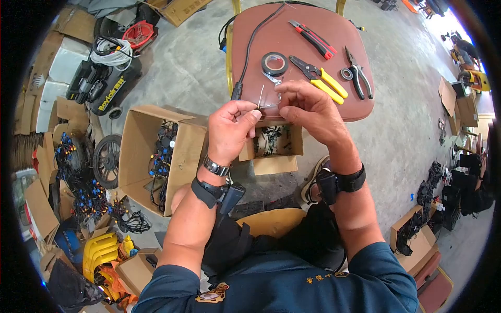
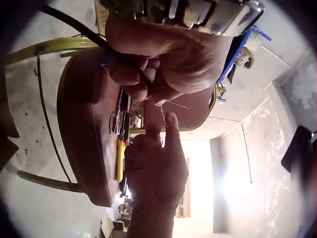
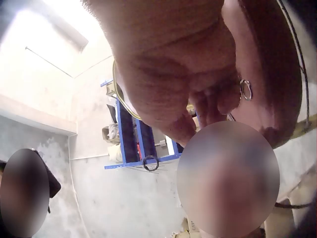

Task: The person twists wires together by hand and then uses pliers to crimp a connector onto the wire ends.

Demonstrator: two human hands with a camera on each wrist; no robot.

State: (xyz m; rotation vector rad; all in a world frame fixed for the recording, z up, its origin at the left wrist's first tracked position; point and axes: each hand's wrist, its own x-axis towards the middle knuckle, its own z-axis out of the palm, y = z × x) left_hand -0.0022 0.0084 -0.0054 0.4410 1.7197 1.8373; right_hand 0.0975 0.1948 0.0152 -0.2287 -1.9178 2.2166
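Observation:
My left hand (image 1: 228, 130) grips the end of a black cable (image 1: 250, 49), its thumb and index finger pinching near where thin bare wires (image 1: 261, 96) come out. In the left wrist view the cable (image 2: 74, 25) passes into the curled fingers, and a twisted wire strand (image 2: 163, 115) reaches the other hand. My right hand (image 1: 313, 112) pinches that strand between thumb and index finger. Both hands are over the front edge of the brown chair seat (image 1: 323, 112). A shiny silver piece (image 1: 272, 79) lies just beyond the fingertips.
On the seat lie black tape (image 1: 274, 64), yellow-handled wire strippers (image 1: 326, 83), a red-black utility knife (image 1: 313, 40), pliers (image 1: 357, 73) and a small grey roll (image 1: 346, 73). Below stand an open box (image 1: 276, 166) of small parts and a larger carton (image 1: 190, 156) of wiring.

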